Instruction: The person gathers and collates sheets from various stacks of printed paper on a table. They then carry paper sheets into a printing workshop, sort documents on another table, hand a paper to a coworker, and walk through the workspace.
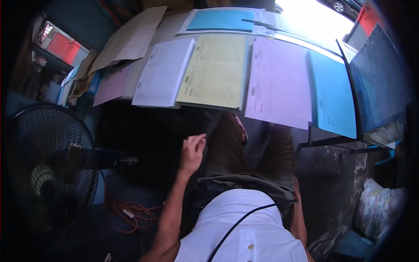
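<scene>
My left hand (193,153) hangs in the air beside my left thigh, below the table's front edge. Its fingers are loosely bent, the thumb stands apart, and no object shows in it. My right forearm (298,218) runs down along my right hip; the fingers of that hand are hidden. Closest above my left hand are a white paper stack (163,72) and a yellow paper stack (214,72), both printed. Farther right lie a pink-lilac paper stack (279,83) and a blue paper stack (332,94).
A standing fan (52,161) is at left, near an orange cord coil (131,214). Brown paper (128,41) and a smaller pink sheet (111,87) lie on the table's left. A blue sheet (220,20) is at the back. A dark glass-like panel (379,83) rises at right, above a wrapped bundle (376,207).
</scene>
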`<move>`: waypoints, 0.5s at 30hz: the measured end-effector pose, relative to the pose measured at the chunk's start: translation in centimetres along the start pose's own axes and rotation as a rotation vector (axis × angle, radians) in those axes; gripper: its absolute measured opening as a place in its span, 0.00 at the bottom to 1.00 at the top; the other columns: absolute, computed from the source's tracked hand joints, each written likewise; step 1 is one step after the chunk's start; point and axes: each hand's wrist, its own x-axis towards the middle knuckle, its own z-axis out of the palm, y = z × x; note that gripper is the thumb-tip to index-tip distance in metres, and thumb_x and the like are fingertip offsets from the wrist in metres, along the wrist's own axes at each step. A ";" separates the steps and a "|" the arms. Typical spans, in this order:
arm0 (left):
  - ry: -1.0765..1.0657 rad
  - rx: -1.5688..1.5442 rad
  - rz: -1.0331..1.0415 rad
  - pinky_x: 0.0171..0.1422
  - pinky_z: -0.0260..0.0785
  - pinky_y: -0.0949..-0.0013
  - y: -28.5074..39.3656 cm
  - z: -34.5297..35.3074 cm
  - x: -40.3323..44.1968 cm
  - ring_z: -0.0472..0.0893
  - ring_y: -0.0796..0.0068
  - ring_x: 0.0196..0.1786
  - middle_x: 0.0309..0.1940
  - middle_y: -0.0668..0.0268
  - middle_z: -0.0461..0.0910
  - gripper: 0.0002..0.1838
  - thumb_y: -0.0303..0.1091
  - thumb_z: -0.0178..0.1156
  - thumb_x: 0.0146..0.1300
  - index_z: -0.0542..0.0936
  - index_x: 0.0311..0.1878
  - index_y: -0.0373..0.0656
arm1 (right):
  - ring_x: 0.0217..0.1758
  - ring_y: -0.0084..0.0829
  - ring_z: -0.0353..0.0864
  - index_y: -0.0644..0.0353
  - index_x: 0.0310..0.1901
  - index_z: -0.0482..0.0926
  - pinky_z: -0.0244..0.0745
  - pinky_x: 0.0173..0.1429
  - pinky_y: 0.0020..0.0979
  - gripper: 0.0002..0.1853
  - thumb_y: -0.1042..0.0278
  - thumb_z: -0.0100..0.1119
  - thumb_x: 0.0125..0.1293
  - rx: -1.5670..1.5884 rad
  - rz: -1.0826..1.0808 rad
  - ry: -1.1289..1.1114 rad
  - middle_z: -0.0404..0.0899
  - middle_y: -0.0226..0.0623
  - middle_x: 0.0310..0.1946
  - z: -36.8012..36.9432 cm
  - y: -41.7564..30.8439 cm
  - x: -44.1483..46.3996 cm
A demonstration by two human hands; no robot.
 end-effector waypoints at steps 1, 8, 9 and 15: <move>-0.309 0.024 -0.366 0.60 0.68 0.52 -4.7 2.6 -1.1 0.78 0.42 0.55 0.48 0.48 0.82 0.26 0.52 0.46 0.76 0.82 0.53 0.38 | 0.54 0.31 0.80 0.66 0.58 0.78 0.72 0.59 0.30 0.18 0.63 0.56 0.74 0.018 -0.017 -0.025 0.83 0.43 0.51 0.1 -0.1 -0.1; -0.604 -0.091 -0.523 0.69 0.66 0.56 -9.0 5.4 -3.7 0.77 0.48 0.64 0.55 0.40 0.80 0.44 0.70 0.42 0.69 0.78 0.60 0.32 | 0.57 0.31 0.80 0.66 0.59 0.78 0.72 0.60 0.30 0.18 0.65 0.55 0.74 0.081 -0.149 -0.089 0.83 0.44 0.53 0.6 -0.4 0.0; -0.601 -0.144 -0.479 0.66 0.68 0.59 -8.9 4.2 -3.2 0.79 0.54 0.61 0.54 0.45 0.81 0.38 0.64 0.48 0.70 0.78 0.62 0.35 | 0.57 0.31 0.80 0.66 0.59 0.78 0.72 0.60 0.30 0.18 0.65 0.55 0.74 0.077 -0.154 -0.111 0.83 0.44 0.53 0.1 0.6 0.3; -0.045 -0.181 -0.271 0.54 0.77 0.65 -10.0 -2.6 0.3 0.86 0.63 0.49 0.49 0.53 0.85 0.21 0.40 0.66 0.66 0.81 0.56 0.37 | 0.46 0.42 0.85 0.62 0.52 0.80 0.78 0.49 0.38 0.15 0.77 0.58 0.64 -0.502 -0.366 0.149 0.84 0.46 0.46 2.4 -12.9 0.0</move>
